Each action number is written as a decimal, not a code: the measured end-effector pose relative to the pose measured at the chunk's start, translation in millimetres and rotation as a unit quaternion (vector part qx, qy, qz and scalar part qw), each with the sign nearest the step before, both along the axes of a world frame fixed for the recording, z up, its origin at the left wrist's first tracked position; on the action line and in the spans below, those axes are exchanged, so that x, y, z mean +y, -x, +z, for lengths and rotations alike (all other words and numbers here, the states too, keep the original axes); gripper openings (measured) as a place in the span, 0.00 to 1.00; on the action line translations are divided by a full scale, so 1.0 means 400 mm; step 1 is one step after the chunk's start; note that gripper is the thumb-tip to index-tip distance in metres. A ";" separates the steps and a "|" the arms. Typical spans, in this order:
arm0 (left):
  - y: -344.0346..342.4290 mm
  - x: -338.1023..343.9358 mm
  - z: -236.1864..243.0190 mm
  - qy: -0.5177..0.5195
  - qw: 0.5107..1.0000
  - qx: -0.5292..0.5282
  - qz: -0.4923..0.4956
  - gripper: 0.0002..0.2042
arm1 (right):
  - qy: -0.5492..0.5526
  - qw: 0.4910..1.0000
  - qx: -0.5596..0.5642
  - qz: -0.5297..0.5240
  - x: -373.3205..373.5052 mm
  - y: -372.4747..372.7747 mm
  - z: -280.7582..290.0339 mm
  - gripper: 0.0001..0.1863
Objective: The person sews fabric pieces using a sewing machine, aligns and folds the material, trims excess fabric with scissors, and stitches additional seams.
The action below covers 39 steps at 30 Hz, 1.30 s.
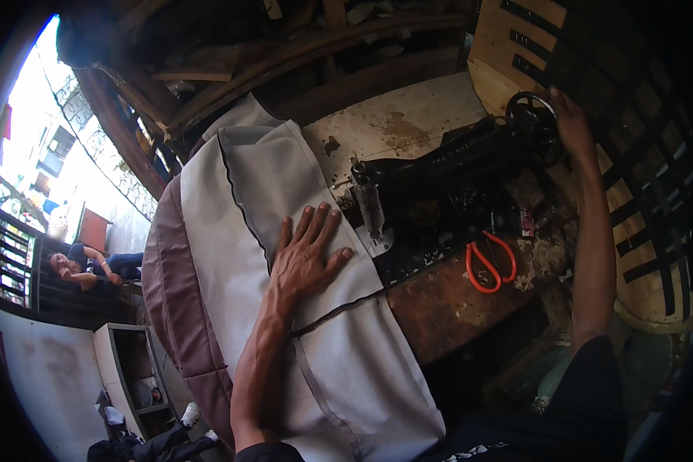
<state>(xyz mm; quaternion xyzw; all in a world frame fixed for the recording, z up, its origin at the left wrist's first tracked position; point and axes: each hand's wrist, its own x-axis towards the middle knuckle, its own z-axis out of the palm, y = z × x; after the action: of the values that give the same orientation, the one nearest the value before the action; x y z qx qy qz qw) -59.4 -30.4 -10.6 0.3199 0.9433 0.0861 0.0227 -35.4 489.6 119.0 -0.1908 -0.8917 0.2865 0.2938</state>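
A large piece of light grey upholstery fabric (215,192) with dark seam edges drapes over the left of the worktable, its maroon part (179,269) hanging along the outer side. My left hand (308,250) lies flat on this fabric with the fingers spread, just left of the needle end of a black sewing machine (439,165). At the machine's far right end, my right hand (570,123) is on the rim of the handwheel (533,115). Its fingers curl around the wheel's edge and are partly hidden.
Red-handled scissors (470,269) lie on the worn brown tabletop (439,312) in front of the machine. A wooden frame with black webbing straps (631,231) stands at the right. Wooden beams (323,54) run behind the table. A person (92,262) and an open cabinet (127,377) are at the left.
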 end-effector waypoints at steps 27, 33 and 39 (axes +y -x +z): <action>-0.123 -0.098 -0.007 -0.041 0.998 -0.042 0.014 0.42 | 0.641 0.627 -0.269 0.353 -0.672 -0.539 -0.231 0.36; -0.135 -0.113 -0.001 -0.036 0.998 -0.041 0.014 0.42 | 0.662 0.599 -0.255 0.371 -0.764 -0.482 -0.255 0.26; -0.133 -0.103 -0.008 -0.043 0.998 -0.040 0.010 0.42 | 0.554 0.752 -0.151 0.324 -0.787 -0.479 -0.287 0.26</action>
<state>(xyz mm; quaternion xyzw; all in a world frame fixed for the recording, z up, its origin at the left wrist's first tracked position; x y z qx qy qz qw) -6.4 -71.7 -13.9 0.3075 0.9402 0.1393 0.0462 156.2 174.8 4.1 -0.0606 -0.6176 0.7761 -0.1120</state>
